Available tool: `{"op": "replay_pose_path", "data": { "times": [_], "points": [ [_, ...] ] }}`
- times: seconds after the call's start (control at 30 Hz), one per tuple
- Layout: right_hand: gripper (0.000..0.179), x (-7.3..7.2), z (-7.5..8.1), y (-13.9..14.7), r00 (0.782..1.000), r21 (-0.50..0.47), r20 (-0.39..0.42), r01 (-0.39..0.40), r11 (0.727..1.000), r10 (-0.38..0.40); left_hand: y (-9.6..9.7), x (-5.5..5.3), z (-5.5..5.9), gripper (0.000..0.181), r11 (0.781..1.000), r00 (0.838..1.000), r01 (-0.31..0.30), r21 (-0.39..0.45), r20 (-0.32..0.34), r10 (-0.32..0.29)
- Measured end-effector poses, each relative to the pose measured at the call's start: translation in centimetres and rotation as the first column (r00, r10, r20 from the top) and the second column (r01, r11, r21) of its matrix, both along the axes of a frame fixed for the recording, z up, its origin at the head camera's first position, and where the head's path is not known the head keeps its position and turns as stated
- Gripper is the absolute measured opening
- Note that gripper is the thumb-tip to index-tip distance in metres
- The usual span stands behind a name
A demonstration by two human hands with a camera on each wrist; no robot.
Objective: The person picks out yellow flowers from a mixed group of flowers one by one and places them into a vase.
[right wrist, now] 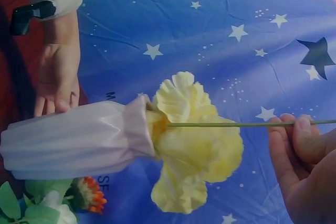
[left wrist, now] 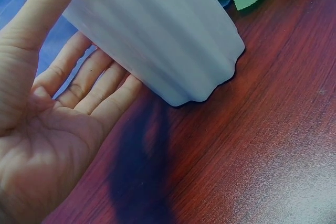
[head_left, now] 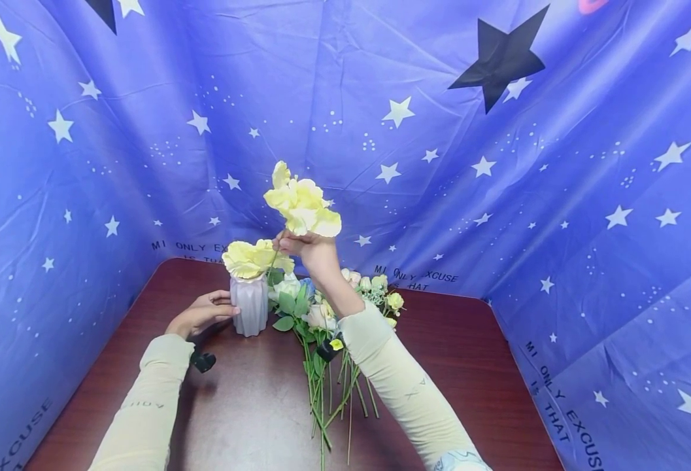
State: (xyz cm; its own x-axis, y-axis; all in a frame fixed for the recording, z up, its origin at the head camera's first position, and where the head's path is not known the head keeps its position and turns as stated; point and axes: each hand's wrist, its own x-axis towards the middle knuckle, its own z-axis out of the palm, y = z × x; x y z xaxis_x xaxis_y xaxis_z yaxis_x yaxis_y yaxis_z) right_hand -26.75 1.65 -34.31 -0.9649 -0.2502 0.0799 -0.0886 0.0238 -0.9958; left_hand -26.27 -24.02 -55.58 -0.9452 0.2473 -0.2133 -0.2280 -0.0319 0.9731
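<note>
A pale, ridged vase [head_left: 249, 306] stands upright on the table, with one yellow flower [head_left: 250, 259] in its mouth. My left hand [head_left: 206, 313] holds it low at its left side. In the left wrist view, the thumb lies over the near face and the fingers [left wrist: 100, 85] reach behind the vase. Above it, my right hand [head_left: 310, 252] pinches the green stem [right wrist: 226, 125] of a second yellow flower [head_left: 303, 204] between thumb and fingers. That bloom rises above the hand. In the right wrist view, the stem's lower end overlaps the first flower close to the vase mouth.
Right of the vase lies a heap of artificial flowers [head_left: 320, 315], white, pink, blue and yellow, their stems [head_left: 321, 399] pointing toward me. An orange bloom [right wrist: 92, 195] shows beside the vase. A blue star-print cloth [head_left: 345, 98] encloses the dark red table [head_left: 451, 366].
</note>
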Motion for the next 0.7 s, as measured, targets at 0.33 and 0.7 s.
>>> {"op": "replay_pose_path", "data": {
  "times": [0.33, 0.7],
  "points": [
    [0.017, -0.2, -1.5, -1.5, 0.995, -0.096, -0.084, 0.044, 0.994, -0.053, 0.0, 0.1, -0.1, 0.07, 1.0, 1.0, -0.012, -0.007, 0.004, 0.012],
    [0.017, -0.5, -2.7, -2.2, 0.968, -0.138, -0.239, 0.043, 0.99, -0.075, -0.2, 0.1, -0.1, 0.068, 1.0, 1.0, 0.001, 0.017, -0.011, -0.001]
  ]
}}
